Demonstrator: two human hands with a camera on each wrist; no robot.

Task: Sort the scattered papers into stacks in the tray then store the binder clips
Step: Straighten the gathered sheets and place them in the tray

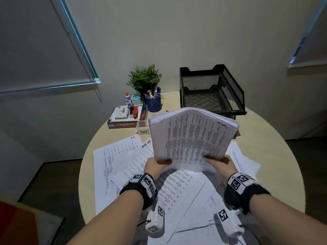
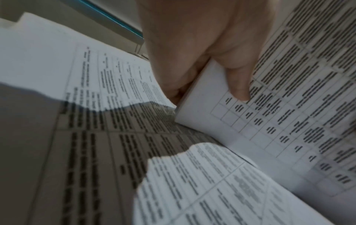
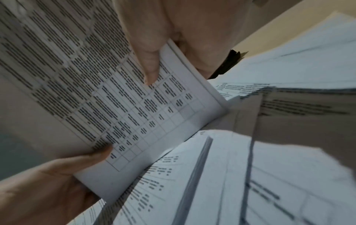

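Note:
A thick stack of printed papers [image 1: 191, 137] is held up above the round table [image 1: 276, 144], its far end bowed and drooping. My left hand [image 1: 157, 162] grips its near left corner, thumb on top [image 2: 238, 85]. My right hand [image 1: 221, 160] grips the near right corner, thumb pressed on the print [image 3: 150, 67]. Loose printed sheets [image 1: 141, 175] lie scattered over the table below. A black mesh paper tray [image 1: 212, 91] stands at the back right, both tiers showing no paper. No binder clips are clearly seen.
Back left of the stack are a clear box labelled "Small" [image 1: 143, 128], a book with an ink pad and stapler on it [image 1: 126, 117], a blue pen cup [image 1: 153, 102], a glue bottle [image 1: 127, 98] and a potted plant [image 1: 144, 78]. Walls stand close behind.

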